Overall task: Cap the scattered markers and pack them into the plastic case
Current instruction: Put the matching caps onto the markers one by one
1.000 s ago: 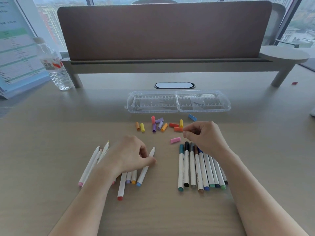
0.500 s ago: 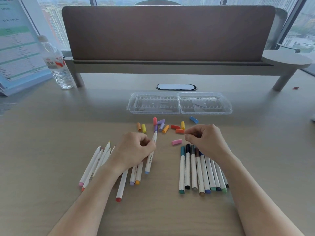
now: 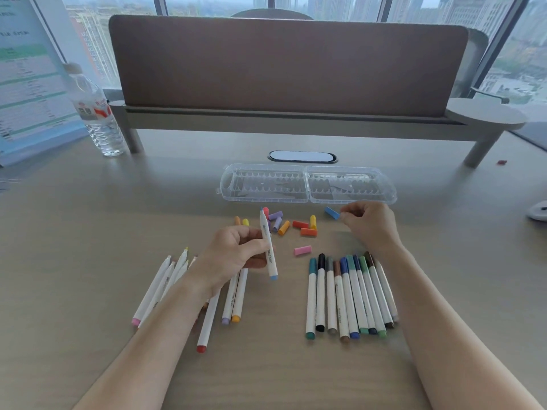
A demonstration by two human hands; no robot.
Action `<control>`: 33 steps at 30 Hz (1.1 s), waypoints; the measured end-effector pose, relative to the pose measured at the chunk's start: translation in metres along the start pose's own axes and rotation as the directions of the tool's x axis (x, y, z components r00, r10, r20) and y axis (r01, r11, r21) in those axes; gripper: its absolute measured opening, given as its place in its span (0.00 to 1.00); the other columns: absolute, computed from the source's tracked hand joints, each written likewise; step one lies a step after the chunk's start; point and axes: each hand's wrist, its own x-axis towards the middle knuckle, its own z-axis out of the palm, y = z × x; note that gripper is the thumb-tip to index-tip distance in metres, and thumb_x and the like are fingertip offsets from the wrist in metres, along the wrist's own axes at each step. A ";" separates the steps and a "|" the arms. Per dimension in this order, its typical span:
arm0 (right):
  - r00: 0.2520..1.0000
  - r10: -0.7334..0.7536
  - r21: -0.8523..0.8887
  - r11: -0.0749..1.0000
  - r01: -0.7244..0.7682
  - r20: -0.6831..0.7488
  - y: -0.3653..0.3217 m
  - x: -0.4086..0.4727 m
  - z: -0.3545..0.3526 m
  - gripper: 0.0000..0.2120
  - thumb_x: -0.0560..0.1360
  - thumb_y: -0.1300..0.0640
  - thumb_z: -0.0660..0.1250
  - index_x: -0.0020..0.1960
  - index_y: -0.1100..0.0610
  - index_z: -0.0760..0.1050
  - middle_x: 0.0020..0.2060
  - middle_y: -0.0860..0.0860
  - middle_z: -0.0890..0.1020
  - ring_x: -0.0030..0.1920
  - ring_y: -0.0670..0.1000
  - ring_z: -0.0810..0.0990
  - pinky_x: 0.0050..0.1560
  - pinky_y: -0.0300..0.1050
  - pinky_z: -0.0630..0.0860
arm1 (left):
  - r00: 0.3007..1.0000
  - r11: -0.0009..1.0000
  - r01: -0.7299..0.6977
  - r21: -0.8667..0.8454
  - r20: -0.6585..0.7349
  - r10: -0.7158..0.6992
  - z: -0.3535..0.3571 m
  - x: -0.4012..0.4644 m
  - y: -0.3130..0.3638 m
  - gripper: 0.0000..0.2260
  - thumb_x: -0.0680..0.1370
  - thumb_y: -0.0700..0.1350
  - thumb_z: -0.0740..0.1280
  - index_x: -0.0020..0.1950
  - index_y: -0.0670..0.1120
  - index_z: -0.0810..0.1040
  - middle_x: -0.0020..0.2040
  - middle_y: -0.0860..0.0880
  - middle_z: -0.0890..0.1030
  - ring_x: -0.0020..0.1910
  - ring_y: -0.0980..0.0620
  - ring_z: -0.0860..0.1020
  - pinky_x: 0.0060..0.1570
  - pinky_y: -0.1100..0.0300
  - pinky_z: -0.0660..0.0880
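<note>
The surface (image 3: 88, 247) is pale wood and carries everything. Beyond both hands a brown divider panel (image 3: 287, 63) stands on a grey riser, and far out past the left hand a water bottle (image 3: 94, 113) stands upright. Just ahead of the hands lies the clear plastic case (image 3: 307, 184), folded open with both halves flat and no markers inside.

Under and beside the right wrist a row of capped markers (image 3: 349, 297) lies side by side, caps pointing away from the person. Under and to the outer side of the left forearm lies a loose fan of uncapped markers (image 3: 159, 288), some partly hidden by the arm.

The left hand (image 3: 236, 258) has its fingers curled round a white marker with a light blue end (image 3: 268, 250), holding it nearly upright, off the surface, tip pointing away.

Between the two hands, slightly ahead of them, sits a scatter of loose caps (image 3: 284, 224), with a pink cap (image 3: 302, 250) apart, nearer the person.

The right hand (image 3: 370, 223) is curled, fingertips touching a blue cap (image 3: 332, 212) just short of the case; whether it actually pinches the cap is unclear.
</note>
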 end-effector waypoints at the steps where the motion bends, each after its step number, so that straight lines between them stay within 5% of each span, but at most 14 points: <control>1: 0.999 -0.008 -0.056 0.998 0.010 0.031 0.000 0.007 0.002 0.08 0.75 0.59 0.71 0.53 0.56 0.84 0.47 0.51 0.85 0.47 0.49 0.80 0.48 0.41 0.75 | 1.000 1.000 0.007 -0.015 0.014 -0.007 0.001 0.001 0.000 0.06 0.79 0.38 0.69 0.53 0.40 0.84 0.48 0.41 0.87 0.46 0.47 0.86 0.50 0.57 0.83; 5: 0.982 -0.025 -0.283 0.956 0.078 0.187 -0.003 0.027 0.014 0.17 0.75 0.53 0.72 0.62 0.57 0.80 0.53 0.53 0.83 0.54 0.54 0.80 0.55 0.46 0.75 | 0.999 0.998 0.013 -0.061 0.041 -0.010 0.003 0.002 -0.002 0.06 0.80 0.38 0.69 0.54 0.39 0.83 0.48 0.41 0.86 0.47 0.46 0.85 0.50 0.56 0.82; 10: 0.976 -0.072 -0.337 0.931 0.140 0.206 -0.009 0.029 0.022 0.15 0.77 0.59 0.68 0.64 0.56 0.80 0.53 0.55 0.84 0.54 0.55 0.81 0.55 0.46 0.75 | 0.999 0.997 0.015 -0.082 0.034 -0.012 0.002 0.001 -0.002 0.06 0.80 0.38 0.69 0.54 0.39 0.83 0.49 0.39 0.86 0.46 0.47 0.85 0.46 0.58 0.82; 12: 0.978 -0.090 -0.218 0.967 0.131 0.189 -0.014 0.018 0.019 0.15 0.79 0.61 0.65 0.65 0.55 0.79 0.52 0.53 0.84 0.49 0.53 0.80 0.51 0.44 0.76 | 0.999 0.995 0.017 -0.093 0.033 -0.014 0.001 0.001 -0.001 0.06 0.80 0.39 0.69 0.55 0.40 0.83 0.50 0.39 0.86 0.47 0.46 0.85 0.49 0.55 0.83; 15: 0.978 -0.028 0.197 0.980 -0.014 0.208 -0.021 -0.011 0.014 0.13 0.81 0.62 0.62 0.61 0.52 0.80 0.39 0.50 0.80 0.35 0.48 0.74 0.40 0.40 0.73 | 0.999 0.989 0.020 -0.148 0.039 -0.014 0.002 0.000 0.001 0.06 0.80 0.38 0.68 0.55 0.40 0.83 0.46 0.40 0.85 0.46 0.43 0.85 0.48 0.54 0.83; 19: 0.911 -0.013 0.597 0.759 -0.258 0.411 -0.018 -0.041 0.011 0.15 0.83 0.64 0.59 0.63 0.55 0.80 0.38 0.55 0.77 0.34 0.49 0.73 0.41 0.43 0.73 | 0.998 0.987 0.024 -0.160 0.058 -0.015 0.005 -0.003 0.002 0.07 0.79 0.38 0.68 0.55 0.40 0.83 0.42 0.43 0.84 0.42 0.44 0.85 0.44 0.56 0.81; 25: 0.895 -0.065 0.772 0.537 -0.342 0.441 -0.023 -0.053 0.002 0.13 0.82 0.66 0.58 0.57 0.60 0.81 0.41 0.58 0.77 0.35 0.50 0.72 0.38 0.40 0.72 | 0.996 0.995 0.016 -0.096 0.085 -0.008 0.009 -0.006 0.002 0.06 0.79 0.37 0.69 0.54 0.41 0.83 0.41 0.44 0.84 0.38 0.46 0.83 0.43 0.56 0.81; 33: 0.903 0.010 0.767 0.524 -0.372 0.430 -0.026 -0.057 0.001 0.04 0.80 0.63 0.64 0.49 0.62 0.77 0.36 0.55 0.81 0.33 0.49 0.76 0.33 0.38 0.76 | 0.993 1.000 0.007 0.004 0.114 -0.008 0.008 -0.010 0.004 0.06 0.79 0.39 0.69 0.54 0.43 0.84 0.42 0.44 0.85 0.39 0.47 0.84 0.42 0.57 0.81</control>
